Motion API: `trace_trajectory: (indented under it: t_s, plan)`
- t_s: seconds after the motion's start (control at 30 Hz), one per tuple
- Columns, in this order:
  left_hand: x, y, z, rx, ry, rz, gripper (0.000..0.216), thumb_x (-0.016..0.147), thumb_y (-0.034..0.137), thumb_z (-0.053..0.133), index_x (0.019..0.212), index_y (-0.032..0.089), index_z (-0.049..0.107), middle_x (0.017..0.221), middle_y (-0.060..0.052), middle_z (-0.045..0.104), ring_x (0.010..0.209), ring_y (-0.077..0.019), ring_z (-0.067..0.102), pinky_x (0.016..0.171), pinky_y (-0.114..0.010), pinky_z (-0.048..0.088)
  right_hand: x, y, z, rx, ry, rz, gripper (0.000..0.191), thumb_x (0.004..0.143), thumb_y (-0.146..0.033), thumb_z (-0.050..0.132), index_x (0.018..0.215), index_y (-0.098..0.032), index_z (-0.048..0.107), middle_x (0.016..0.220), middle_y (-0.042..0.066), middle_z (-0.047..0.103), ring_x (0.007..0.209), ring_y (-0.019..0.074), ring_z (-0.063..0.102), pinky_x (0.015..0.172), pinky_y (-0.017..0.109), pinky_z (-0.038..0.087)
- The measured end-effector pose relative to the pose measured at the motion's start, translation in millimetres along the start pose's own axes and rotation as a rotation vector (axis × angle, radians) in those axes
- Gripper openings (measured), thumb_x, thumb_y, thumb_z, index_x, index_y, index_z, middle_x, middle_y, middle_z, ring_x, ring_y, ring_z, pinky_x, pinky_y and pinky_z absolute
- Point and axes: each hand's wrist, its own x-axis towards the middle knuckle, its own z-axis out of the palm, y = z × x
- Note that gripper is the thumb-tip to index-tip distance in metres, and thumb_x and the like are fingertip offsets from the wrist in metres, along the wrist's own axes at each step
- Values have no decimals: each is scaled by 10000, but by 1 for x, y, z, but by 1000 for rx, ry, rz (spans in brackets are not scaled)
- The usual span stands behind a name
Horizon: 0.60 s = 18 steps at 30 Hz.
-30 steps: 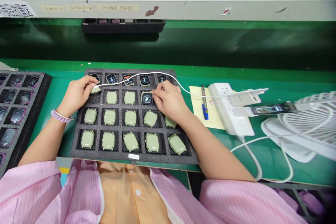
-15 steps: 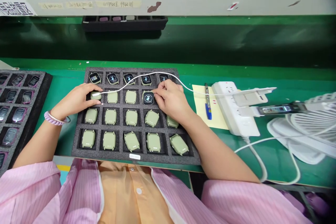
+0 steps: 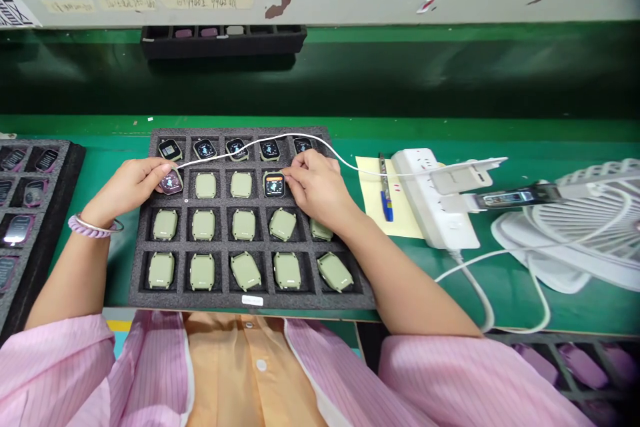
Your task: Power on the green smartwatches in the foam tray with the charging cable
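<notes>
A dark foam tray (image 3: 250, 301) holds several green square smartwatches, most of them back side up. At the left end of its second row, my left hand (image 3: 137, 183) grips a smartwatch (image 3: 171, 181), thumb over its top edge and the lit screen facing up. A white charging cable (image 3: 200, 161) runs to these fingers; its end is hidden. My right hand (image 3: 320, 187) is closed, thumb and fingertips at the right edge of another smartwatch (image 3: 275, 185), whose screen shows an orange band. The back row of watches lies screen up, several with lit dials.
At right stand a white power strip (image 3: 433, 203) with plugged-in chargers and a white fan (image 3: 590, 220). A pen (image 3: 385, 188) lies on yellow paper (image 3: 367, 193). Another foam tray of purple-edged watches (image 3: 60, 213) sits at left. A black tray (image 3: 220, 47) is at the back.
The watch in my left hand has turned from back up to screen up, tilted in its slot. The right-hand watch's screen went from a dial to one with an orange band.
</notes>
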Motion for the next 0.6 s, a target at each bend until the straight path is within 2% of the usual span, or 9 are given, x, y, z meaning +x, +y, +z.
trace_trajectory:
  t_s: [0.1, 0.2, 0.27, 0.37, 0.47, 0.53, 0.6]
  plan:
    - [-3, 3, -1, -47, -14, -21, 1480, 614, 1188, 73, 1426, 90, 641, 1102, -78, 617, 789, 124, 480, 728, 38, 397, -1, 2, 3, -21, 29, -35, 456, 1023, -415, 417, 1166, -165, 771, 1212, 109, 528, 1067, -6, 309, 958, 169, 139]
    - [-5, 8, -1, -84, -23, -20, 1464, 593, 1196, 110, 1437, 122, 638, 1205, -58, 607, 830, 125, 509, 757, 47, 435, -3, 5, 6, -61, 107, -49, 397, 1013, -411, 470, 1076, -172, 781, 1180, 75, 554, 1037, -27, 313, 963, 170, 136]
    - [-5, 8, 1, -81, -23, -6, 1459, 597, 1194, 112, 1437, 123, 635, 1243, -50, 598, 832, 130, 509, 754, 54, 431, -5, 5, 6, -128, 226, -37, 371, 1013, -409, 492, 1010, -185, 788, 1142, 56, 570, 1013, -39, 307, 986, 176, 148]
    - [-3, 5, 3, -48, -11, 20, 1456, 631, 1179, 72, 1441, 107, 634, 1218, -58, 605, 797, 138, 487, 732, 58, 397, -6, 1, 3, -253, 478, -66, 380, 1038, -404, 478, 981, -202, 794, 1101, 45, 584, 992, -50, 313, 1011, 180, 158]
    - [-1, -1, 5, -32, 1, 57, 1427, 671, 1157, 57, 1444, 111, 643, 1247, -54, 597, 792, 147, 484, 740, 57, 394, -6, -12, -1, -293, 629, -252, 325, 1040, -381, 507, 1003, -235, 794, 1058, 18, 593, 985, -85, 362, 983, 170, 146]
    - [0, -4, 6, -29, -2, 86, 1390, 704, 1136, 71, 1428, 105, 658, 1263, -52, 590, 793, 153, 472, 745, 56, 389, -7, -24, 0, -274, 595, -374, 311, 1040, -380, 515, 1010, -246, 795, 1017, 11, 597, 974, -104, 381, 989, 175, 150]
    - [2, -6, 7, -27, -7, 117, 1355, 744, 1107, 76, 1411, 85, 666, 1269, -57, 586, 798, 159, 451, 748, 56, 372, -8, -36, 3, -247, 454, -404, 358, 1056, -406, 478, 1017, -249, 797, 988, 24, 598, 965, -96, 369, 1035, 191, 164]
